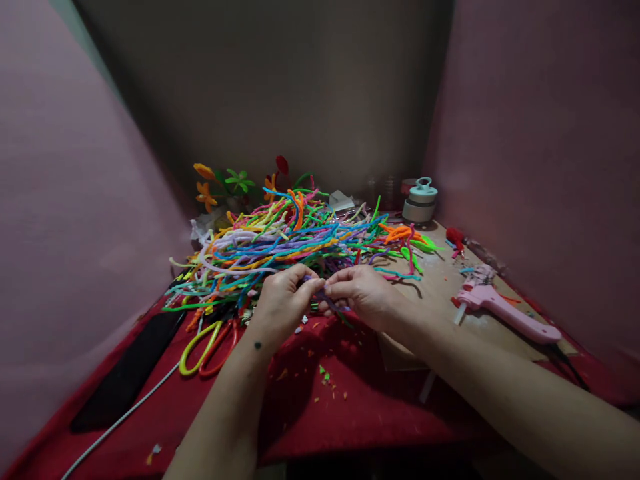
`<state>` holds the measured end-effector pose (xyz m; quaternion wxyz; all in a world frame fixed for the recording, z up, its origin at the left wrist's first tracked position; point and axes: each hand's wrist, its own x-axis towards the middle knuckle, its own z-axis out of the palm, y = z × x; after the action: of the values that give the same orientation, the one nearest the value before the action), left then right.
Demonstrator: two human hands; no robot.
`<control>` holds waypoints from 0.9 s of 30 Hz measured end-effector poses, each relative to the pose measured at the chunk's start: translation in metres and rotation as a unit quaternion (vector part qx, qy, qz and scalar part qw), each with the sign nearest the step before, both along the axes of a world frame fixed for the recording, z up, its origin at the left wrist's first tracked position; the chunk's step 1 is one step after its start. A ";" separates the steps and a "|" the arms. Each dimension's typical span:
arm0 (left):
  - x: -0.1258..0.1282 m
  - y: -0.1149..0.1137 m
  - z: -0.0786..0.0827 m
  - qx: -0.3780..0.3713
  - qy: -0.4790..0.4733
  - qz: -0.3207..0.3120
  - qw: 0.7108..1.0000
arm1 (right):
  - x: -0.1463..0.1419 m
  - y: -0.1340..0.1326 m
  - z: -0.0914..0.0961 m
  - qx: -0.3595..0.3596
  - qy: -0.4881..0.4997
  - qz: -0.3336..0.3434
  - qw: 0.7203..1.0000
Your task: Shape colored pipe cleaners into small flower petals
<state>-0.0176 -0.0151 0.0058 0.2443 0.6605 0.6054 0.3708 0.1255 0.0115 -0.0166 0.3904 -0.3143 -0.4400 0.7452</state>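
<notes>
My left hand (290, 297) and my right hand (357, 293) meet at the near edge of a big heap of multicoloured pipe cleaners (285, 247). Between their fingertips runs a purple pipe cleaner (323, 293), pinched from both sides. Most of its length is hidden by my fingers and blends with the heap behind. Both hands are closed, thumbs against forefingers. Scissors (200, 347) with one yellow and one red-orange handle loop lie left of my left wrist, their blades under the heap.
A pink glue gun (510, 310) rests on a brown board (435, 267) at right. A dark flat slab (130, 370) and a white cable (125, 417) lie at left. Behind stand pipe-cleaner flowers (206, 193) and a mint-lidded jar (420, 203). Scraps dot the red cloth (345, 413).
</notes>
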 end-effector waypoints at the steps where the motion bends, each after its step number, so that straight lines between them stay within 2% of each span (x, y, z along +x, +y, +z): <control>1: 0.000 0.000 0.000 0.003 -0.001 0.003 1.000 | 0.000 0.000 0.000 0.002 0.004 0.008 1.000; 3: 0.000 0.000 0.001 -0.002 -0.025 0.008 1.000 | 0.001 0.001 -0.001 0.006 0.020 0.020 1.000; 9: 0.003 -0.002 0.005 -0.084 -0.164 -0.009 0.983 | 0.003 0.002 -0.002 -0.031 0.033 0.018 0.999; 15: 0.004 0.000 0.004 -0.073 -0.151 -0.020 0.986 | 0.006 0.005 -0.004 -0.031 0.023 0.054 0.998; 20: 0.003 -0.002 0.006 -0.068 -0.117 -0.049 0.990 | 0.008 0.006 -0.002 0.032 -0.024 0.098 0.994; 23: 0.004 -0.002 0.006 -0.075 -0.122 -0.048 0.989 | 0.007 0.006 -0.004 0.065 -0.062 0.072 0.993; 27: 0.003 0.001 0.004 -0.062 -0.149 -0.013 0.987 | 0.005 0.004 -0.005 0.105 -0.085 0.024 0.991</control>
<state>-0.0144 -0.0142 0.0097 0.3772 0.5896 0.5754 0.4231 0.1304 0.0160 -0.0214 0.3639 -0.3232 -0.5546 0.6749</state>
